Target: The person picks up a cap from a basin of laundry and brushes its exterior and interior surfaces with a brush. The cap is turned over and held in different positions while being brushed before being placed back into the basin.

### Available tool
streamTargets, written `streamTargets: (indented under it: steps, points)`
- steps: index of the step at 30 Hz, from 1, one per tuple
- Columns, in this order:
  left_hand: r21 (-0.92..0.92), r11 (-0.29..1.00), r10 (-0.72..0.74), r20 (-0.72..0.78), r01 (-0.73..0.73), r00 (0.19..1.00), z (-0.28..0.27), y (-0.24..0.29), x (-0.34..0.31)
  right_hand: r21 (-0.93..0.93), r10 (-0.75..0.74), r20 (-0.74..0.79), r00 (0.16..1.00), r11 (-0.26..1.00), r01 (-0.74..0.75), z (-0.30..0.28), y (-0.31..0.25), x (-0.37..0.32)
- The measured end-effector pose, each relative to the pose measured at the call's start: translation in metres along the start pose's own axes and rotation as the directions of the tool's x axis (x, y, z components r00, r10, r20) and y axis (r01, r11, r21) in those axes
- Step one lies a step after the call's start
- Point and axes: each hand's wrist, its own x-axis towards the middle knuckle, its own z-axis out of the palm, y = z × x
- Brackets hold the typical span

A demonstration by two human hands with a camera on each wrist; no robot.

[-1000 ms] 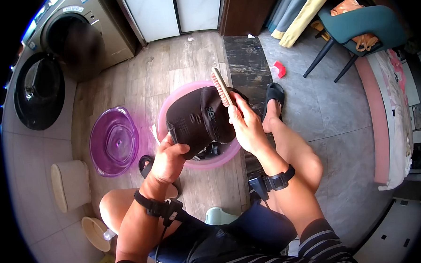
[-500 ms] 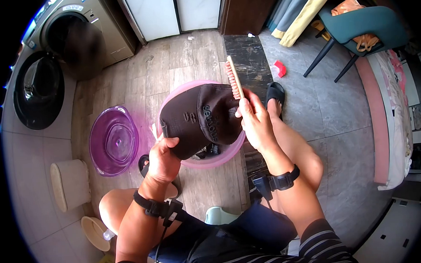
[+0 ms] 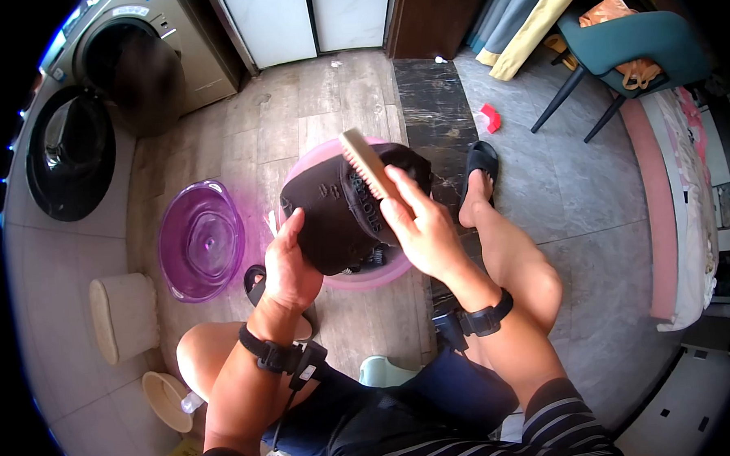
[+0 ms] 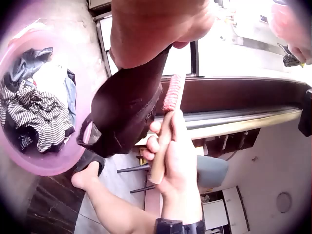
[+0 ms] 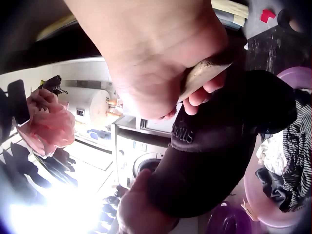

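Observation:
A dark cap [image 3: 320,222] with raised lettering is held over a pink basin [image 3: 375,279] in the head view. My left hand [image 3: 292,268] grips the cap by its brim, fingers hidden beneath. In my right hand [image 3: 426,233] is a wooden scrubbing brush [image 3: 364,159], its pink bristles [image 4: 172,92] plain in the left wrist view. The brush is close over the lettered front of the cap in the head view. Striped and plain clothes [image 4: 51,109] lie in the basin below.
A purple basin [image 3: 175,273] stands on the floor to the left. Beyond it is a front-loading washing machine [image 3: 203,68] with its round door [image 3: 70,159] swung open. A green chair [image 3: 642,45] stands at the back right, and a red object [image 3: 490,118] lies on the grey tiles.
The brush first rose to the right, away from the lettering, then came back left and down over it. My left thumb has lifted from lying across the brim to pointing upward.

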Motion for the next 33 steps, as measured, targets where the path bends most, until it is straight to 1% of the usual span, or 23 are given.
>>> streamTargets:
  steps: [1,2,3,5,6,9,10,13,14,15,17,18,19,21,22,23,24,26,27,28,29,31,33]
  points:
    - [0.015,1.000,0.023,-0.024,-0.022,0.999,0.003,-0.002,0.003,-0.010,-0.022,0.017,1.000,1.000,0.022,0.006,-0.002,-0.002]
    - [0.030,0.999,0.046,-0.047,-0.045,0.998,0.006,-0.004,0.005,-0.051,-0.200,-0.090,0.976,0.979,0.196,0.018,0.000,-0.003]
    - [0.008,1.000,0.026,-0.036,-0.026,0.999,0.010,-0.005,0.004,-0.094,-0.101,-0.022,0.995,0.991,0.099,0.020,-0.010,-0.007]
    - [-0.023,0.999,0.046,-0.062,-0.048,0.997,-0.004,-0.012,0.015,-0.126,-0.128,0.102,0.987,0.982,0.140,0.039,-0.014,-0.023]
    - [-0.017,0.995,0.097,-0.107,-0.100,0.989,-0.005,-0.012,0.020,-0.114,-0.179,0.076,0.981,0.976,0.187,0.046,-0.019,-0.029]
    - [-0.011,0.989,0.143,-0.192,-0.148,0.971,-0.003,-0.014,0.022,-0.125,0.108,0.081,0.991,0.987,-0.098,0.037,-0.011,0.005]
    - [-0.029,0.992,0.114,-0.199,-0.122,0.973,0.008,-0.014,0.018,-0.178,-0.069,-0.023,0.997,0.982,0.064,0.039,-0.003,0.013]
    - [-0.056,0.987,0.137,-0.173,-0.148,0.975,0.006,-0.005,0.020,-0.194,-0.167,0.094,0.981,0.964,0.183,0.055,-0.015,-0.022]
    - [-0.080,0.989,0.106,-0.203,-0.124,0.973,-0.004,-0.005,0.023,-0.170,-0.159,0.081,0.984,0.970,0.171,0.056,-0.010,-0.020]
    - [-0.129,0.986,0.090,-0.141,-0.108,0.986,-0.009,-0.008,0.025,-0.218,-0.127,0.073,0.989,0.966,0.140,0.048,-0.015,-0.011]
    - [-0.114,0.988,0.086,-0.190,-0.109,0.978,-0.003,-0.009,0.025,-0.210,-0.053,0.007,0.999,0.976,0.053,0.045,-0.002,0.006]
    - [-0.141,0.982,0.105,-0.160,-0.128,0.982,-0.007,-0.008,0.027,-0.148,-0.071,0.030,0.997,0.986,0.075,0.049,-0.016,-0.004]
    - [-0.098,0.979,0.159,-0.194,-0.180,0.968,-0.002,-0.002,0.023,-0.123,-0.205,0.070,0.976,0.969,0.212,0.057,-0.017,-0.018]
    - [-0.100,0.982,0.130,-0.278,-0.163,0.952,0.007,0.005,0.016,-0.226,-0.152,0.183,0.971,0.955,0.192,0.054,-0.016,-0.022]
    - [-0.154,0.978,0.113,-0.166,-0.139,0.980,0.005,0.004,0.016,-0.190,-0.054,0.126,0.991,0.979,0.078,0.050,-0.009,-0.009]
    - [-0.124,0.979,0.136,-0.198,-0.163,0.971,0.007,0.001,0.018,-0.146,0.048,0.067,0.997,0.989,-0.038,0.046,-0.003,0.006]
    - [-0.122,0.977,0.143,-0.221,-0.172,0.965,0.006,0.000,0.018,-0.202,0.054,0.060,0.997,0.979,-0.041,0.042,-0.010,0.008]
    - [-0.126,0.975,0.147,-0.240,-0.181,0.960,0.006,0.005,0.019,-0.133,-0.208,0.035,0.977,0.968,0.211,0.059,-0.011,-0.018]
    - [-0.130,0.976,0.140,-0.243,-0.175,0.960,0.005,0.009,0.016,-0.164,-0.291,0.098,0.952,0.939,0.304,0.056,-0.019,-0.027]
    - [-0.118,0.980,0.123,-0.285,-0.162,0.951,0.005,0.010,0.016,-0.241,-0.206,0.155,0.966,0.941,0.239,0.054,-0.011,-0.020]
    - [-0.133,0.976,0.137,-0.257,-0.175,0.957,-0.001,0.007,0.021,-0.220,-0.137,0.078,0.988,0.964,0.151,0.051,-0.005,-0.007]
    - [-0.104,0.976,0.159,-0.249,-0.189,0.955,0.013,0.004,0.016,-0.255,0.002,0.036,0.999,0.967,0.008,0.040,-0.004,0.011]
    - [-0.118,0.973,0.168,-0.232,-0.199,0.958,-0.001,0.006,0.018,-0.210,-0.187,0.144,0.972,0.954,0.215,0.054,-0.013,-0.019]
